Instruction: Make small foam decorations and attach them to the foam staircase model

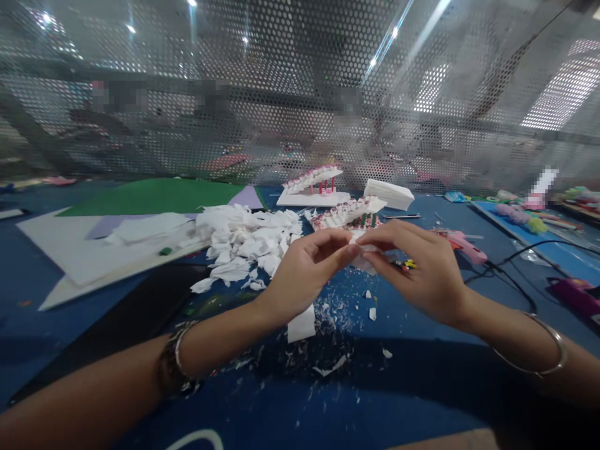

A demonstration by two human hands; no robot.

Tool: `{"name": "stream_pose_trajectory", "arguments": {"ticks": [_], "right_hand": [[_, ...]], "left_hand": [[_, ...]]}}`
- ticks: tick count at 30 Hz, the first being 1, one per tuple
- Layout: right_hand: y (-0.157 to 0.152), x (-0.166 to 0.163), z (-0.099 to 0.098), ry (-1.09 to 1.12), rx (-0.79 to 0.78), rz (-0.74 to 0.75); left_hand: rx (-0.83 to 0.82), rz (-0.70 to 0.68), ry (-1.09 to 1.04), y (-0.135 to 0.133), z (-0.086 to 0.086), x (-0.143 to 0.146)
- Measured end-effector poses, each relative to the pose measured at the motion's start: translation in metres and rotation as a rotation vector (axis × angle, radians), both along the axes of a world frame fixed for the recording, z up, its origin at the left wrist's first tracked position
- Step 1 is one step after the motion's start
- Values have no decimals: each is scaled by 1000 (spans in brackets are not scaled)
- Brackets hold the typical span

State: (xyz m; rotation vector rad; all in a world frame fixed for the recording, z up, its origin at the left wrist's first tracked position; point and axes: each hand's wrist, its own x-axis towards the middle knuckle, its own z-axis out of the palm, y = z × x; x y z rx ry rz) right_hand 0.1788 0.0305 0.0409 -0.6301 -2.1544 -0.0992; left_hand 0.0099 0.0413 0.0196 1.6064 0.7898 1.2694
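Between my two hands is a small piece of white tissue paper (362,256), pinched at its upper edge. My left hand (300,272) is closed on it with thumb and index finger. From the other side, my right hand (419,269) grips it the same way, fingertips close to the left ones. Just beyond my fingers stands a small sloped model (344,214) with white ruffles, reddish bits and green posts. A heap of torn white paper (248,240) lies left of my left hand. Under that hand rests a flat white piece (301,325).
Behind stands a similar sloped model (314,187) with red posts, beside a folded tissue stack (389,194). Green sheets (154,197) and white boards (47,250) lie left. A pink glue gun (464,247) and its black cable are at right. Paper scraps litter the blue table (262,400).
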Motion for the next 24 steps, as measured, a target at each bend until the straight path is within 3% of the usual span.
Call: {"name": "stream_pose_trajectory", "arguments": {"ticks": [9,16,24], "right_hand": [[7,-2,-5,-10,-143,62],[4,-11,-16,-107,-307,142],[-2,2,-41,-247,-226,201]], "left_hand": [[11,-1,-1,3,-12,-5],[-160,-26,-54,-17,-31,-18],[-325,-72,-26,-25,-53,-17]]}}
